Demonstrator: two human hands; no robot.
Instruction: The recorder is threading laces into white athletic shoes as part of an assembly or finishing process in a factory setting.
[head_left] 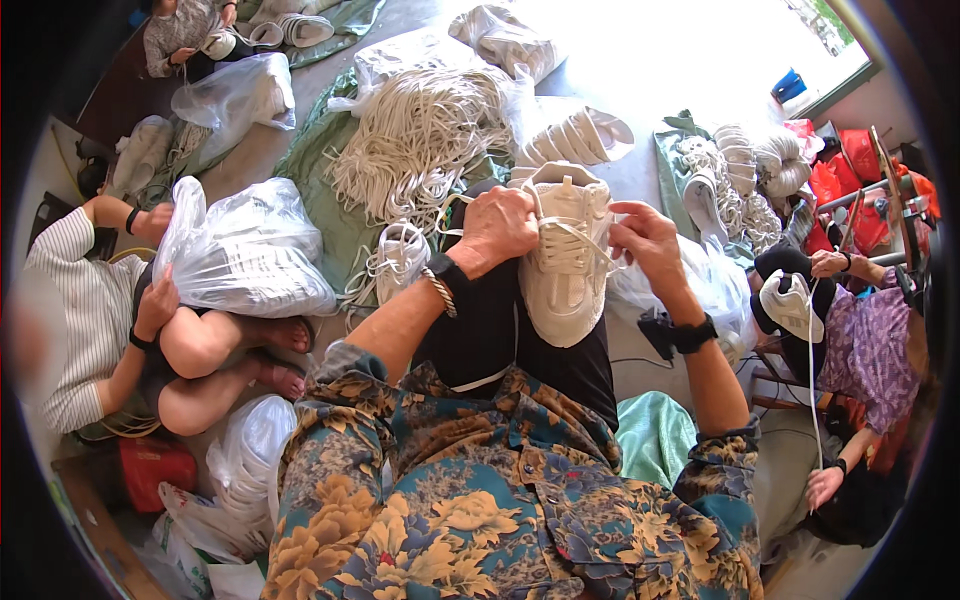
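Viewing the head picture, we locate the off-white lace-up sports shoe (565, 285) above the wearer's black trousers (455, 335), its toe pointing toward the body and its heel opening facing away. We note that the off-white flat lace (568, 238) crosses the tongue in several rows.

We find the left hand (500, 222) at the left edge of the shoe's collar, fingers curled and pressed together around the lace; a loop emerges on its outer side. We find the right hand (640, 240) just beside the opposite edge, fingers bent toward the thumb; we cannot tell whether it pinches the lace. A black wristband (690, 335) encircles the right wrist.

Left of the worked shoe, we identify a second off-white shoe (402, 262) with loose laces. Beyond it, a tangled heap of off-white laces (425, 135) lies on a green cloth (310, 165), with a nested row of off-white shoes (580, 138) to its right.

At the left side, we observe a co-worker in a striped top (75, 300) gripping a clear plastic bag (250, 255). At the right side, a co-worker in a purple patterned top (872, 340) draws a long white lace (815, 400) downward from another off-white shoe (792, 305).
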